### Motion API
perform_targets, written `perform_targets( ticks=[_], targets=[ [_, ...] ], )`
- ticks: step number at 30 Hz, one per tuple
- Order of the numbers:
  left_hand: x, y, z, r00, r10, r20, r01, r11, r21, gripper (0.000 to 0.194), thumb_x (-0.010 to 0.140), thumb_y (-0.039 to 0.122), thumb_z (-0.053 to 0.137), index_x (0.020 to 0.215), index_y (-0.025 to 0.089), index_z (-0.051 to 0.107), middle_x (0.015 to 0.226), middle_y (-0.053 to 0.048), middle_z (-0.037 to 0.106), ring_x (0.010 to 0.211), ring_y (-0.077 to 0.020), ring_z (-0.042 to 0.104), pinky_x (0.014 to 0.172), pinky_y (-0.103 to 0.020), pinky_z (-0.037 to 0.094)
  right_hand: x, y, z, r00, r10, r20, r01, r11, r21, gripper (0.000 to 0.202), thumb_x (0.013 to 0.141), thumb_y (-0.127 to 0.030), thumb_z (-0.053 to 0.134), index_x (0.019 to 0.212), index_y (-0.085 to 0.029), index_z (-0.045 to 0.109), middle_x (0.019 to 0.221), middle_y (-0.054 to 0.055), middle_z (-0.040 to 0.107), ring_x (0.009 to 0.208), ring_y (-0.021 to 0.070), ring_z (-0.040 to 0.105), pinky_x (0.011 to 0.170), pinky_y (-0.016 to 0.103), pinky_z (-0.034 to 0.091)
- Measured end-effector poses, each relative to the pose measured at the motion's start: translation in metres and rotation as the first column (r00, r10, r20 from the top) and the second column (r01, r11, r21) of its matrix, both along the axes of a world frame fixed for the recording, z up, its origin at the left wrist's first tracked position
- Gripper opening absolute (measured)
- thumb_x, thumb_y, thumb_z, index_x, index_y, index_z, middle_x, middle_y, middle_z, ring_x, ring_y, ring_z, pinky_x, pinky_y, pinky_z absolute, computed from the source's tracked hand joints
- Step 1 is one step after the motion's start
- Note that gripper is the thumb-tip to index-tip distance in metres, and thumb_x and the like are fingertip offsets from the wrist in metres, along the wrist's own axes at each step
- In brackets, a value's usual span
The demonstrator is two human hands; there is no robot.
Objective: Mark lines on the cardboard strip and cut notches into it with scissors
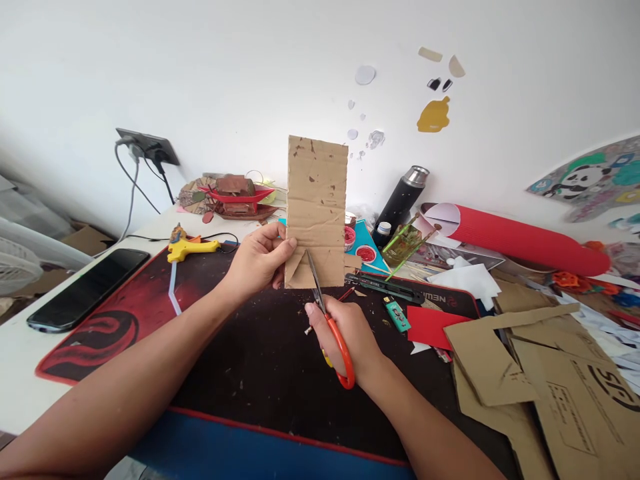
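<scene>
My left hand point(265, 257) pinches the left edge of a tall rectangular piece of cardboard point(319, 200), thumb in front and fingers behind. The cardboard is held upright above the desk mat, creased across and marked with dark brown spots. In my right hand point(350, 333) is a pair of scissors point(345, 363) with orange handles, my fingers wrapped round them. Their blades point up and lie against the lower part of the cardboard. Whether one blade is behind the cardboard I cannot tell.
A dark mat point(240, 373) covers the desk. To the left lie a yellow glue gun point(193, 249) and a black phone point(87, 290). Behind stand a model boat point(240, 197) and a black flask point(404, 197). A utility knife point(385, 287) and cardboard scraps point(565, 393) lie right.
</scene>
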State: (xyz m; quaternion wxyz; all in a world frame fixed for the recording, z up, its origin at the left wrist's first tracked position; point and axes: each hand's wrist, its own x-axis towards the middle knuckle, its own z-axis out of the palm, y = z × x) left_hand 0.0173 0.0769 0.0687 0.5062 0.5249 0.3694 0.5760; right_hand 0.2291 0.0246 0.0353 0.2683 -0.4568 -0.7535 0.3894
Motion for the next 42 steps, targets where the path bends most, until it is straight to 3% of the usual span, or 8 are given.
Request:
perform_targets(
  ticks=[9,23,31,37,42],
  targets=[
    [-0.0004,0.0000,-0.0004,1.000,0.015,-0.007,-0.015,1.000,0.002,0.051,0.084,0.057,0.094,0.082,0.022,0.057,0.046,0.011,0.058,0.024,-0.0092,0.049,0.024,-0.015,0.033,-0.0007,0.0008,-0.0025,1.000,-0.015,0.017,0.014,0.996,0.085,0.040,0.109,-0.045,0.050,0.074,-0.026,0.047,0.059,-0.002,0.055,0.053,0.0161,0.053,0.057,0.028,0.034],
    [-0.0015,0.0006,0.0001,1.000,0.000,-0.014,0.000,1.000,0.014,0.047,0.086,0.053,0.093,0.083,0.023,0.057,0.045,0.011,0.058,0.024,-0.0098,0.050,0.025,-0.015,0.033,-0.0028,-0.0011,-0.0019,0.999,-0.048,0.011,0.047,0.993,0.111,0.040,0.107,-0.042,0.050,0.071,-0.027,0.039,0.055,-0.004,0.043,0.050,0.0142,0.040,0.053,0.028,0.029],
    [-0.0025,0.0012,-0.0007,1.000,-0.007,-0.020,0.007,1.000,0.009,0.046,0.085,0.053,0.093,0.083,0.023,0.058,0.046,0.011,0.059,0.023,-0.0099,0.049,0.024,-0.015,0.032,-0.0007,0.0008,-0.0052,1.000,-0.004,-0.003,0.004,1.000,-0.013,0.037,0.107,-0.048,0.057,0.077,-0.026,0.054,0.054,-0.003,0.057,0.047,0.0163,0.058,0.053,0.027,0.038],
    [-0.0014,0.0012,-0.0022,0.999,-0.017,-0.029,0.016,1.000,-0.020,0.048,0.084,0.054,0.093,0.084,0.023,0.056,0.046,0.011,0.058,0.023,-0.0099,0.048,0.024,-0.015,0.032,0.0021,0.0016,0.0009,0.999,0.054,-0.007,-0.054,0.998,-0.032,0.035,0.107,-0.052,0.059,0.088,-0.024,0.067,0.065,0.001,0.075,0.058,0.0193,0.073,0.063,0.027,0.050],
    [0.0019,-0.0002,-0.0035,0.996,-0.081,-0.045,0.078,0.995,-0.062,0.050,0.083,0.054,0.094,0.085,0.024,0.053,0.046,0.011,0.059,0.024,-0.0102,0.048,0.024,-0.015,0.032,0.0011,0.0015,0.0030,0.996,0.056,-0.074,-0.061,0.995,-0.074,0.031,0.106,-0.051,0.065,0.093,-0.023,0.069,0.072,0.001,0.080,0.065,0.0200,0.079,0.070,0.027,0.056]
  ],
)
